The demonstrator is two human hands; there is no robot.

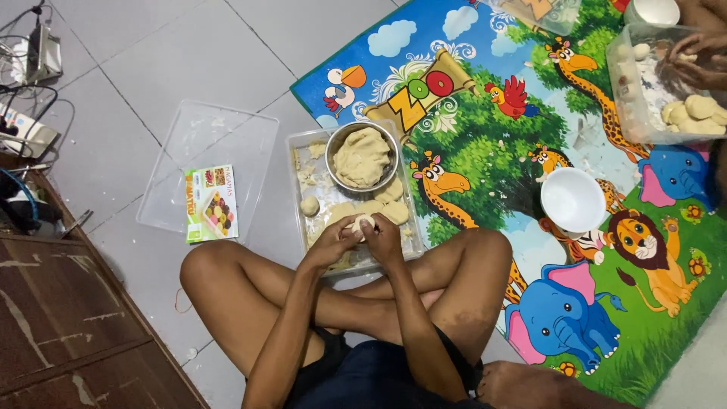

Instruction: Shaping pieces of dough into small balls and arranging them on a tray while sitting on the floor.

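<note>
Pale dough piece, pinched between left hand and right hand, both closed on it, above near end of tray. Bowl of dough in tray's far end; shaped pieces between. Risk: tearing or dropping outside tray, from squeezing too hard over its edge.

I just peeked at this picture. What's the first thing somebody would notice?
Probably the bright animal play mat on the right of the tiled floor, with a white bowl on it. Next, in the middle, the left hand and right hand pinch a small dough piece over a clear tray holding a metal bowl of dough.
</note>
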